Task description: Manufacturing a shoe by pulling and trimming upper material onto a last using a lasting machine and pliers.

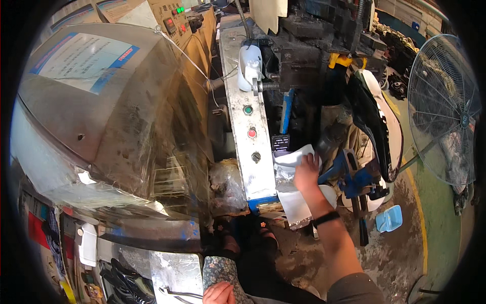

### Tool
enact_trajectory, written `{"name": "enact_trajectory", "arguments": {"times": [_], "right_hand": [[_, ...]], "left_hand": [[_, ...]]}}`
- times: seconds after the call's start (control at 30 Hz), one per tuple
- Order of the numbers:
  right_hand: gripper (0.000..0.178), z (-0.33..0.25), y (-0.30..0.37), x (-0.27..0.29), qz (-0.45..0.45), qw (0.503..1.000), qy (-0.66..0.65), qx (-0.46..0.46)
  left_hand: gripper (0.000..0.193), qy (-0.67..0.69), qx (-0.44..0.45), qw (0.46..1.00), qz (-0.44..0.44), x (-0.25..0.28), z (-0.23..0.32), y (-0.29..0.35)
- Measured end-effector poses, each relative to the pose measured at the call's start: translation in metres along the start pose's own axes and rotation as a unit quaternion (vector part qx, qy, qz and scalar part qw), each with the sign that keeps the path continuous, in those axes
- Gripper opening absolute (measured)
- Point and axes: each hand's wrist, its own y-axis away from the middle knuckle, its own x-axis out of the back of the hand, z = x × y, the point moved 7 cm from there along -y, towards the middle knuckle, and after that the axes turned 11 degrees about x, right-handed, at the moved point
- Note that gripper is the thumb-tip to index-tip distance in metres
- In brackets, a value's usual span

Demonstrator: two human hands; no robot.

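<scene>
At right of centre, my right hand (307, 175) has its fingers bent over the edge of a curved white sheet piece (288, 160), closed on it; the thumb is hidden. More white flat pieces (297, 205) lie just below, partly under the wrist, which wears a black band. A blue metal fixture (354, 175) stands right of this hand. My left hand (219, 294) is at the bottom edge, against flowered cloth (223, 271). Its fingers look curled together, and the frame cuts the hand off, so what it holds, if anything, is hidden.
A pale control panel (243, 116) with green and red buttons and a black knob stands ahead. Dark machinery (304, 66) rises behind it. A bulky metal housing (111, 121) fills the left. On the right are a large fan (445, 111) and a blue plastic basket (389, 219).
</scene>
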Motion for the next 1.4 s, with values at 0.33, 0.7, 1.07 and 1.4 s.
{"name": "enact_trajectory", "arguments": {"times": [0.33, 0.7, 1.07, 1.4], "right_hand": [[0.059, -0.032, 0.125, -0.01, -0.136, 0.892, -0.427, -0.052], [0.02, 0.039, 0.095, -0.11, -0.035, 0.935, -0.233, -0.265], [0.038, 0.038, 0.061, -0.157, -0.345, 0.852, -0.214, -0.332], [0.059, 0.032, 0.08, -0.106, -0.089, 0.931, -0.233, -0.268]], "left_hand": [[0.014, -0.003, -0.008, 1.0, -0.008, 0.005, 0.003, -0.002], [0.015, 0.003, -0.002, 1.0, -0.018, 0.005, 0.005, -0.006], [0.016, 0.011, 0.013, 0.999, -0.039, -0.002, 0.0, -0.006], [0.015, 0.031, 0.006, 0.999, -0.034, 0.002, -0.001, -0.011]]}}
